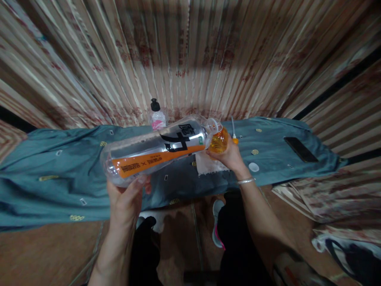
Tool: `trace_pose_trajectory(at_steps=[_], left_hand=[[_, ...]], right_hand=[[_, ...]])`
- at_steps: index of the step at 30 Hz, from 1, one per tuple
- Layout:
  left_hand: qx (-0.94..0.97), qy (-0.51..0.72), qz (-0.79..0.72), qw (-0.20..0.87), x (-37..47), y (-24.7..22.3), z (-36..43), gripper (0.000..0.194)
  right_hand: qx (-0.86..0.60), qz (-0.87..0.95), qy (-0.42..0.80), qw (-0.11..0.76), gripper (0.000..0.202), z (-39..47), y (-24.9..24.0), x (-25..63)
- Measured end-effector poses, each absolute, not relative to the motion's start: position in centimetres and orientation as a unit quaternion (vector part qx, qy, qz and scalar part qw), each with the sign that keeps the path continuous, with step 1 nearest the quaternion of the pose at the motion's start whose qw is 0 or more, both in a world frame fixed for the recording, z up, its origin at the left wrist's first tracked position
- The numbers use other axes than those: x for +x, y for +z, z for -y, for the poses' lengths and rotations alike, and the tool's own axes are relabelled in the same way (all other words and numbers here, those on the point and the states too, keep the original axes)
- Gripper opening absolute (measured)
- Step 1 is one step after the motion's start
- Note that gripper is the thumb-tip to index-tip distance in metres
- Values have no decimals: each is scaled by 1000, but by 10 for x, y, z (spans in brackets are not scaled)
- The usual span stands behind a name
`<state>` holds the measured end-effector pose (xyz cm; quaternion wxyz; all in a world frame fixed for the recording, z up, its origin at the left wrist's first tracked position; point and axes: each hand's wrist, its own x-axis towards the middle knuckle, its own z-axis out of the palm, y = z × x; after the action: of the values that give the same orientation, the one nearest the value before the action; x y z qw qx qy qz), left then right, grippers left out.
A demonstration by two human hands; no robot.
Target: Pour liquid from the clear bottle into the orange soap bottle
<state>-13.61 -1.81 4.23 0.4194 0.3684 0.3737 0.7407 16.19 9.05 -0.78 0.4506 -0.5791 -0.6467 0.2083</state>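
My left hand (126, 198) is closed under the base of a large clear plastic bottle (157, 149) with a silver and orange label. The bottle lies nearly level in the air, its mouth pointing right. My right hand (229, 153) grips a small bottle (218, 142) with orange liquid inside, right at the big bottle's mouth. Whether the two rims touch, I cannot tell. Just behind my right hand lies an orange pump top (235, 140) with a pale tube. A whitish cloth (212, 166) is spread below, and a round white cap (254, 167) rests to its right.
A teal patterned cloth (74, 171) covers the long table. Behind the big bottle stands a small bottle with a black top (155, 105). A dark phone (300, 149) lies at the right end. Pleated curtains (184, 59) close off the back.
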Motion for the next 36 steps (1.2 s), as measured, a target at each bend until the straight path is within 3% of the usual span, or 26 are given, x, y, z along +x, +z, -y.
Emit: trace_pose_trajectory(at_steps=[36], left_hand=[[347,745,-394,411,-131,49,19,49]], right_hand=[[-586,638,216,450,101,-88,-5,162]])
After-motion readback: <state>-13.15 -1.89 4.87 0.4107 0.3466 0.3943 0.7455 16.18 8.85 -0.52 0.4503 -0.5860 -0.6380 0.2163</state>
